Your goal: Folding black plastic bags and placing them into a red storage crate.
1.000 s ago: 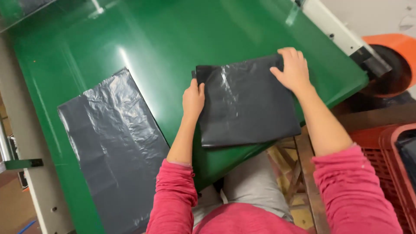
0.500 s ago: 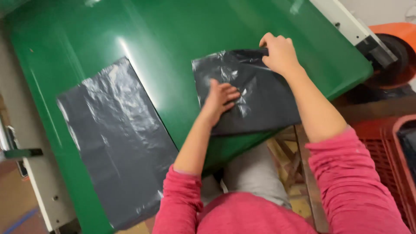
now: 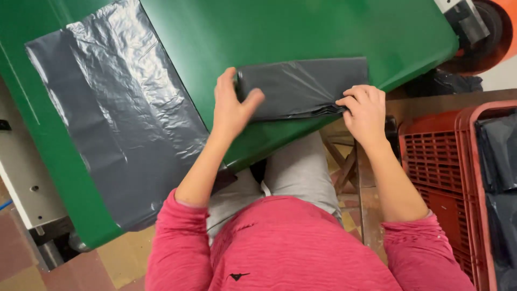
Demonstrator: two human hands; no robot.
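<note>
A dark grey plastic bag (image 3: 304, 86), folded into a narrow strip, lies near the front edge of the green table (image 3: 301, 29). My left hand (image 3: 230, 105) presses on its left end, thumb on top. The right end's lower edge is pinched under the fingers of my right hand (image 3: 366, 110). A second grey plastic bag (image 3: 116, 118) lies flat and unfolded on the table to the left, hanging over the front edge.
A red plastic crate (image 3: 441, 172) with dark bags inside stands at my right. An orange machine part (image 3: 493, 29) sits past the table's far right corner. A grey metal frame (image 3: 24, 183) runs along the left.
The bag has been folded again, from a wide rectangle into a narrow strip. Both hands came down toward the front edge. The view has shifted closer.
</note>
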